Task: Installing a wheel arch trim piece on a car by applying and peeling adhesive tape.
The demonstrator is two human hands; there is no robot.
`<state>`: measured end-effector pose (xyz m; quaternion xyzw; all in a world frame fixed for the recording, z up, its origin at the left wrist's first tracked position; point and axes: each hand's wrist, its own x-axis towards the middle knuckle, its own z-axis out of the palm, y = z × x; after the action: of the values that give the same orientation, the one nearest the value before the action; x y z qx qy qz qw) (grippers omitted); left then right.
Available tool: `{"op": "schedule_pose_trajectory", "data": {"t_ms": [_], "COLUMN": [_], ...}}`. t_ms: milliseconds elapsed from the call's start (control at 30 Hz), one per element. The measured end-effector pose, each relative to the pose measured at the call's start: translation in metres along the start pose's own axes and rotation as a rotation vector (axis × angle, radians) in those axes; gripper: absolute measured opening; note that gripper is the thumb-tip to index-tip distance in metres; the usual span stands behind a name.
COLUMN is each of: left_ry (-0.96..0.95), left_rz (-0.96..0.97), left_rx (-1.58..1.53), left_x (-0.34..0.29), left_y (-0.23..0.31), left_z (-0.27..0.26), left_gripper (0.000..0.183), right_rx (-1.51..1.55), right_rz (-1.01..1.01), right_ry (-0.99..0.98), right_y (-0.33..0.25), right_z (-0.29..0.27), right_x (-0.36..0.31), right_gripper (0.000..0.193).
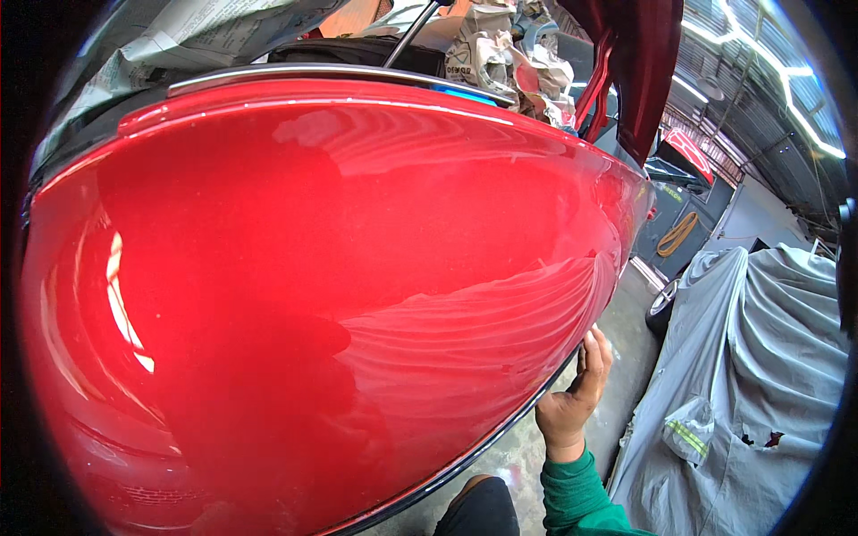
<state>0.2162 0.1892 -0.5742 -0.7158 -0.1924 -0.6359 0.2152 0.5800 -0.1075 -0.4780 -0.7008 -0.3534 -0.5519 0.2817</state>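
A large glossy red car body panel (268,241) fills most of the view, curving from the left rim to the right. Its lower edge carries a dark trim strip (447,469). My right hand (572,402), in a green sleeve, is at this edge on the right side. The fingers stretch upward along the panel's rim, the thumb stands apart from them, and nothing is seen held in the palm. My left hand does not show.
Crumpled paper (509,62) and newspaper sheets (206,45) lie beyond the panel's upper edge, near a thin metal rod (411,36). A raised red panel (639,71) stands at upper right. A grey cloth cover (760,357) drapes something large at right, beside a wheel (661,308).
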Motion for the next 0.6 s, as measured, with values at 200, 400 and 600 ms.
{"op": "schedule_pose_trajectory", "data": {"t_ms": [200, 400, 600], "left_ry": [-0.019, -0.123, -0.249], "left_rz": [0.037, -0.065, -0.193], "left_rx": [0.005, 0.024, 0.014], "left_x": [-0.008, -0.025, -0.030], "left_y": [-0.007, -0.002, -0.008], "left_z": [0.004, -0.013, -0.022], "left_gripper": [0.088, 0.095, 0.097], "right_rx": [-0.031, -0.034, 0.605], "right_rz": [0.003, 0.083, 0.257], "right_ry": [-0.010, 0.004, -0.370], "right_y": [-0.005, -0.013, -0.100], "right_z": [0.001, 0.004, -0.003], "right_x": [0.000, -0.017, -0.080], "right_gripper": [0.080, 0.083, 0.068]}}
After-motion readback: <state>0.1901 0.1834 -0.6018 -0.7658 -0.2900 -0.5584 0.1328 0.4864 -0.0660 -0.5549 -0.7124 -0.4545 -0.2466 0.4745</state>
